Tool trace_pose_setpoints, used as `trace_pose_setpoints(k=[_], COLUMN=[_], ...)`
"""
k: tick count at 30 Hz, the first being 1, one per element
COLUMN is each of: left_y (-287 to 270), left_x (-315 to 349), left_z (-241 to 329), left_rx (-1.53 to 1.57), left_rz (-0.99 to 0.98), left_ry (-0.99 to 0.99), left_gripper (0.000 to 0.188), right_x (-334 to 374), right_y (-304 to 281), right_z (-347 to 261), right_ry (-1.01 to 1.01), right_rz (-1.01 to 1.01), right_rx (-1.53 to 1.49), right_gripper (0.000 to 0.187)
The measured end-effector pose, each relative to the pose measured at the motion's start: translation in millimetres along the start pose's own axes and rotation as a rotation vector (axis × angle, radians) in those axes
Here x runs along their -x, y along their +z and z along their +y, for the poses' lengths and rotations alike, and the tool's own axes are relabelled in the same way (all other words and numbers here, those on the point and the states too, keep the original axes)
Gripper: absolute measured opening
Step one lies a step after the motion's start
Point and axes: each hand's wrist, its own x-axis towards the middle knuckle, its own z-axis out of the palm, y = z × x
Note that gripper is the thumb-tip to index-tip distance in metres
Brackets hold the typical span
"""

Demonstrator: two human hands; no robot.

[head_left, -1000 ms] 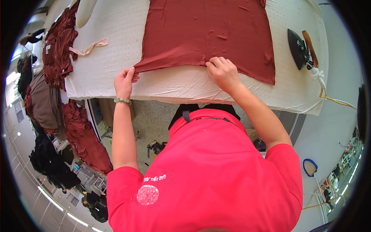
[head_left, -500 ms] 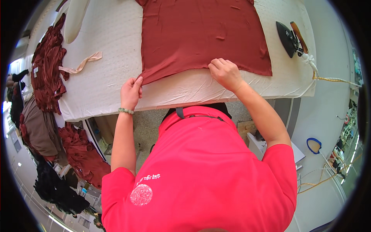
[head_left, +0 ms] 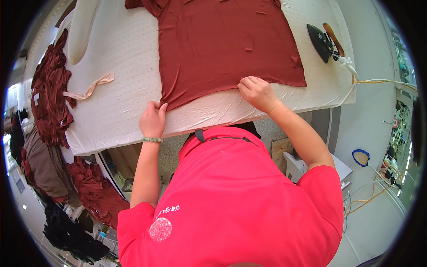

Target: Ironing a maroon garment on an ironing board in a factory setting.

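A dark red satiny garment (head_left: 227, 49) lies spread on a white padded table (head_left: 120, 102), its hem toward me and faint wrinkles across it. Thumb and fingers of my left hand (head_left: 153, 120) are closed on the hem's left corner. Farther right, my right hand (head_left: 258, 93) pinches the same hem with its fingers curled in. Part of a sleeve (head_left: 144, 5) shows at the far left of the garment; its upper end is cut off by the picture. An iron (head_left: 324, 43) with a wooden handle rests on the table right of the garment.
Left on the table are a pale fabric strip (head_left: 91, 87), a long white padded form (head_left: 82, 33) and a heap of dark red garments (head_left: 51, 95). More red cloth (head_left: 95, 191) hangs below. The iron's cord (head_left: 382, 82) runs off right.
My view has turned slightly, bringing more of the left sleeve into the picture. Both hands stay on the hem, and it sits slightly nearer to me by the right hand.
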Motion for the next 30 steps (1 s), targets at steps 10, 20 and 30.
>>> trace_pose_setpoints(k=[10, 20, 30], left_y=[42, 102, 98], left_x=[13, -4, 1], left_z=[122, 203, 213], left_rx=[0.238, -0.008, -0.153], left_rz=[0.127, 0.155, 0.192], left_ry=[0.652, 0.924, 0.931], left_gripper=[0.025, 0.017, 0.011], right_x=[89, 172, 188], right_y=[-35, -56, -56], right_z=[62, 169, 196], right_ry=[0.821, 1.478, 1.318], right_rz=[0.280, -0.132, -0.249], right_rx=[-0.118, -0.958, -1.339], right_gripper=[0.024, 0.032, 0.028])
